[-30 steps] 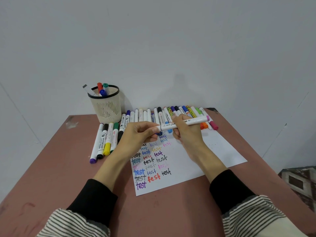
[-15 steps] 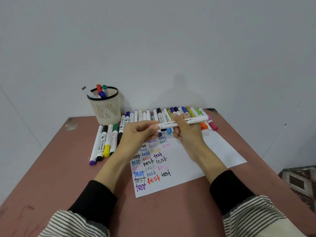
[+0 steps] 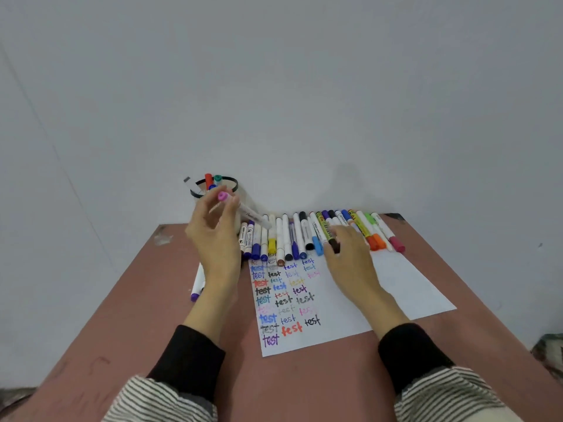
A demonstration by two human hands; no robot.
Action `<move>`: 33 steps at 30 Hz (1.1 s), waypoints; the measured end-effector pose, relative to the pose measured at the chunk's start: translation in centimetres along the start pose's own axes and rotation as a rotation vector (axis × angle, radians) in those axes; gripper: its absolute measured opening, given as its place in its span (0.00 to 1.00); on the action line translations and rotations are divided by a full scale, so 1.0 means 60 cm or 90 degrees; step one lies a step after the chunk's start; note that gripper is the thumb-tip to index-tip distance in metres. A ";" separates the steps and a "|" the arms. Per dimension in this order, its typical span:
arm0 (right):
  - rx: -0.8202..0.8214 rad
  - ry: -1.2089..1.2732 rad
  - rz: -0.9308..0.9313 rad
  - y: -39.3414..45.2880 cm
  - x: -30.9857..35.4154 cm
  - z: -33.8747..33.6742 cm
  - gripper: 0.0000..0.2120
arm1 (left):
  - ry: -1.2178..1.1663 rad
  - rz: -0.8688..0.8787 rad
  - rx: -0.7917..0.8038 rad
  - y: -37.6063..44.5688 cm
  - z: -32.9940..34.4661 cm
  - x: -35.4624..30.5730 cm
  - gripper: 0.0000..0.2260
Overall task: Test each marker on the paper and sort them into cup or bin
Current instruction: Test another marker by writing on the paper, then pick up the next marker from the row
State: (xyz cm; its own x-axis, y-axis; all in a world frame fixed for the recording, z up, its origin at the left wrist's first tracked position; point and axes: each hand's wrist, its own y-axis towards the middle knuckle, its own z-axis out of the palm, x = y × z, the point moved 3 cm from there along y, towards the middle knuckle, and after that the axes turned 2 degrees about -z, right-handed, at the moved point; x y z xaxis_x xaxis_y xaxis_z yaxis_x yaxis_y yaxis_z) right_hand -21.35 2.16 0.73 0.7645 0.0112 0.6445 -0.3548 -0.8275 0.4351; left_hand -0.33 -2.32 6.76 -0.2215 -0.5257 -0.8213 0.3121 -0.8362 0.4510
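Observation:
My left hand (image 3: 213, 239) is raised in front of the mesh cup (image 3: 232, 181) and pinches a white marker with a pink cap (image 3: 243, 210), cap end up beside the cup's rim. The cup holds red, teal and blue markers. My right hand (image 3: 350, 254) reaches into the row of markers (image 3: 286, 236) lying along the far edge of the white paper (image 3: 396, 284). Its thumb and fingers close on a dark-capped marker (image 3: 335, 246) there. The paper's left half is covered with several coloured "test" words.
The brown table (image 3: 122, 300) stands against a pale wall. A purple-capped marker (image 3: 198, 281) lies left of the paper, partly behind my left wrist. The table's right edge falls away just past the paper. No bin shows.
Both hands held the white marker over the paper. Now the left hand alone has carried it up and left to the cup, and the right hand has let go and moved onto the row.

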 end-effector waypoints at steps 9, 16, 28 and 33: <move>0.212 -0.155 -0.058 -0.014 -0.012 0.026 0.24 | 0.104 0.208 -0.089 0.099 -0.007 -0.063 0.09; 0.206 -0.160 -0.072 -0.008 -0.012 0.031 0.24 | 0.359 0.094 0.048 0.167 0.000 -0.001 0.04; 0.208 -0.164 -0.075 -0.011 -0.015 0.032 0.24 | 0.565 0.222 0.143 -0.006 0.027 0.067 0.09; 0.213 -0.139 -0.064 -0.015 -0.014 0.033 0.24 | 0.664 0.138 0.337 -0.039 0.040 0.120 0.13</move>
State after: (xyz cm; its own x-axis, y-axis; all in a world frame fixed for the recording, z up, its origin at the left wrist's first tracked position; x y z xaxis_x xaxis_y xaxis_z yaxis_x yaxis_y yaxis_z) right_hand -20.60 1.78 -1.46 0.8956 0.0121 0.4447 -0.1050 -0.9656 0.2378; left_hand -4.85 -4.51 0.62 0.7246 -0.4873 -0.4874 -0.2242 -0.8353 0.5020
